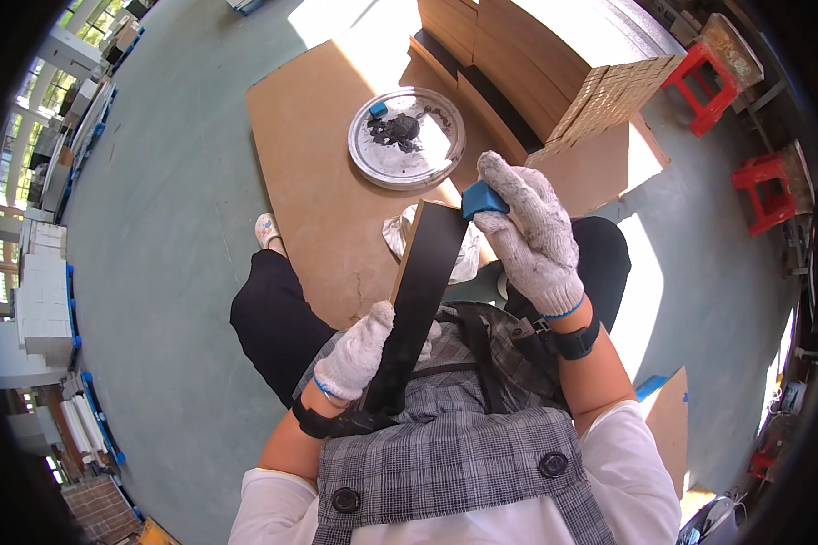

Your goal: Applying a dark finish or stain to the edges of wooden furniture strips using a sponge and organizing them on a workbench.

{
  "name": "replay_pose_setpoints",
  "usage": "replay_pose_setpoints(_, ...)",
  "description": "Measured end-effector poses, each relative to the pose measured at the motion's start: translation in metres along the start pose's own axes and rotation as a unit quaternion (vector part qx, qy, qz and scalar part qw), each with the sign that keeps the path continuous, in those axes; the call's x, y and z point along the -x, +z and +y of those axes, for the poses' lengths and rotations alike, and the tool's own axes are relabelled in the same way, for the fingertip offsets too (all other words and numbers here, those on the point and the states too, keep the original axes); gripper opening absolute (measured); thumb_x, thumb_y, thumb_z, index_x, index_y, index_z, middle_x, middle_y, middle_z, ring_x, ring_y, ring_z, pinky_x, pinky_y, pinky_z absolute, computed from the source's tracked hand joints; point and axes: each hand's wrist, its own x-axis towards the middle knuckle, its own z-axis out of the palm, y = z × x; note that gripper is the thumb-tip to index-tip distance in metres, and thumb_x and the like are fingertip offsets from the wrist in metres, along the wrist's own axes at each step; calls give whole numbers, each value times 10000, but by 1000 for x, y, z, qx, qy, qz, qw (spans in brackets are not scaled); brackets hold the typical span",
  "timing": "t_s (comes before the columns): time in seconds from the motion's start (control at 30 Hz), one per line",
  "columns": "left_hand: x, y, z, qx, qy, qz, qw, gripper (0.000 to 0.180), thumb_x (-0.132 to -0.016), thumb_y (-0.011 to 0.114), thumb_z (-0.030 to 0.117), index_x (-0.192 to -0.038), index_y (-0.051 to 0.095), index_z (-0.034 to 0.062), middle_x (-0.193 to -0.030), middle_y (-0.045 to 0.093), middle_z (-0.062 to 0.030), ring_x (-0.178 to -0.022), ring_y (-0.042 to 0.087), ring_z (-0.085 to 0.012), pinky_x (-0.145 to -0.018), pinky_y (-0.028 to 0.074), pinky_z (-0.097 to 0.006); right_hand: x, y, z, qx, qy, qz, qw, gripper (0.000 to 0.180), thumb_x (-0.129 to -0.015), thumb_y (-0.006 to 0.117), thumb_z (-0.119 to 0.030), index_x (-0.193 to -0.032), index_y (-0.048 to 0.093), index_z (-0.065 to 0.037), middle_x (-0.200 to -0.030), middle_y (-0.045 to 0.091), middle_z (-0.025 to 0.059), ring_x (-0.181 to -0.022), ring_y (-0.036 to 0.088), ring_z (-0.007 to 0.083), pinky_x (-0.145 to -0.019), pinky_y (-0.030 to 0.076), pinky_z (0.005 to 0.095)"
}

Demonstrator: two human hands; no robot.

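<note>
Gloved hands working a long dark flat board (423, 300)

The left hand (359, 352) is gripping it, fingers wrapping behind, hidden; the right hand (532, 232) is pinching a small blue block (482, 197), apparently against its top edge.

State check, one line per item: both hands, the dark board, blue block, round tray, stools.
left hand: gloved, gripping the dark board's lower part
right hand: gloved, pressing the blue block to the board's top end
dark board: held tilted over the lap
blue block: pinched in the fingers, at the board's corner
round metal tray: flat on the brown sheet, holding dark paste
red stools: upright, unoccupied
</note>
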Motion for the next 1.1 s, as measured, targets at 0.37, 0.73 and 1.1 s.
replay_pose_setpoints(0.37, 3, 4, -2, -36, 13, 3, 999, 697, -903, 401, 596, -1175, 526, -34, -1071, 619, -149, -933, 624, -217, -832, 518, -337, -5, 1, -5, 68, -80, -17, 994, 495, -738, 678, -31, -1218, 558, -36, -1045, 604, 185, -967, 576, 352, -843, 468, 397)
replay_pose_setpoints(0.73, 5, -1, -5, -1, 21, -22, 1000, 521, -979, 356, 455, -1219, 485, 11, -1057, 605, -89, -912, 590, -158, -823, 493, -289, -4, 3, -6, 53, -69, -13, 996, 506, -734, 677, -25, -1224, 552, -34, -1041, 604, 186, -956, 578, 350, -840, 469, 401)
replay_pose_setpoints(1.1, 3, -2, -10, -61, 26, 2, 998, 682, -906, 399, 597, -1128, 551, -30, -1010, 631, -116, -861, 617, -183, -795, 511, -319, -4, 4, -9, 42, -61, -11, 997, 504, -731, 675, -15, -1220, 554, -37, -1049, 606, 185, -969, 579, 352, -849, 469, 397)
